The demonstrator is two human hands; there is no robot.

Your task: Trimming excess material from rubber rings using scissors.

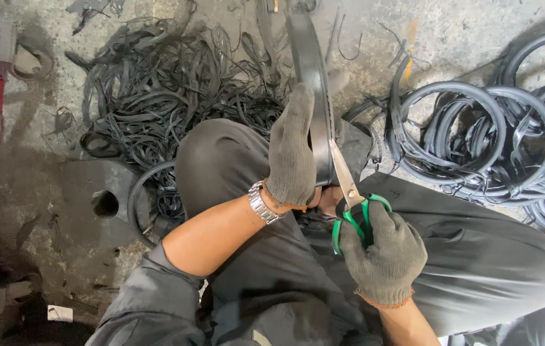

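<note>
Trimming step: a black rubber band (311, 70), upright over the knees, is gripped by the closed left hand (291, 150); green-handled scissors (349, 198), clasped in the right hand (384, 253), are set at its edge. Steady blade advance is judged necessary.

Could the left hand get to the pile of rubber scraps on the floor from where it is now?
Probably yes: the scrap pile lies just beyond the knee, nothing between, but the left hand would have to release the rubber ring.
</note>
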